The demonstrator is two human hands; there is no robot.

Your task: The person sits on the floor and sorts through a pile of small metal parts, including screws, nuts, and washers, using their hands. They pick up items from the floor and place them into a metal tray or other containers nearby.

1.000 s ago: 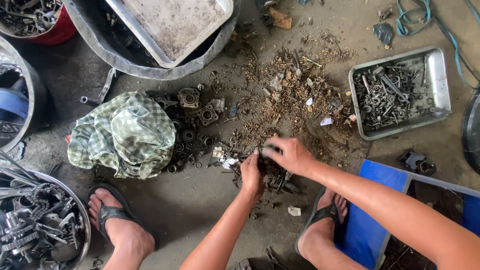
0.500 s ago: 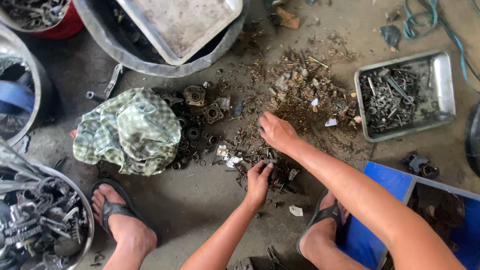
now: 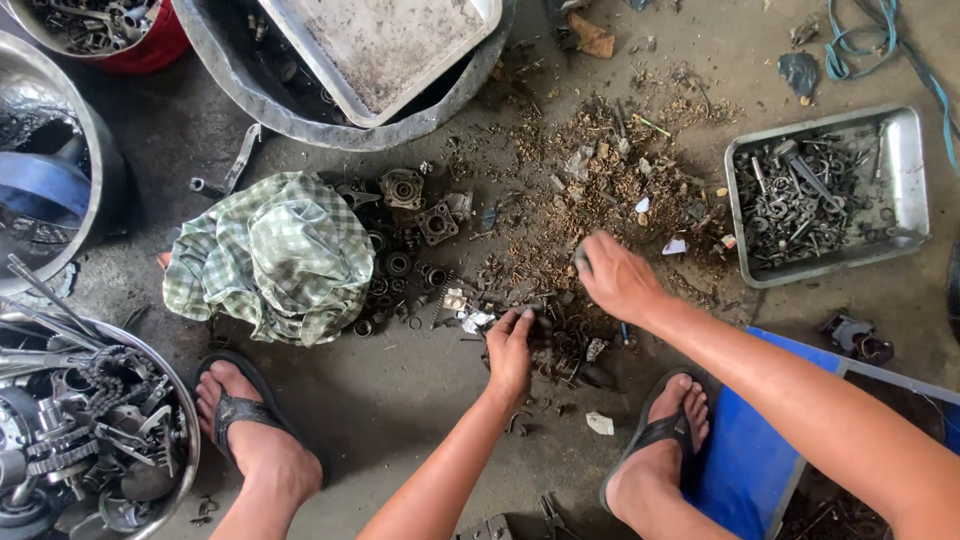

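A spread of small rusty metal scraps covers the concrete floor in front of me. My left hand presses down among dark metal parts near my feet, fingers curled on a small dark piece. My right hand reaches further out into the scrap, fingers closed around a small grey bit. Bearings and housings lie beside a crumpled green checked cloth to the left.
A steel tray of bolts and springs sits at the right. A big dark basin holding a flat tray is at the top. Metal bowls of gears and chains stand at the left. A blue stool is under me.
My right hand has moved away from the left hand, up and to the right into the scrap pile. The left hand stays low in the dark parts.
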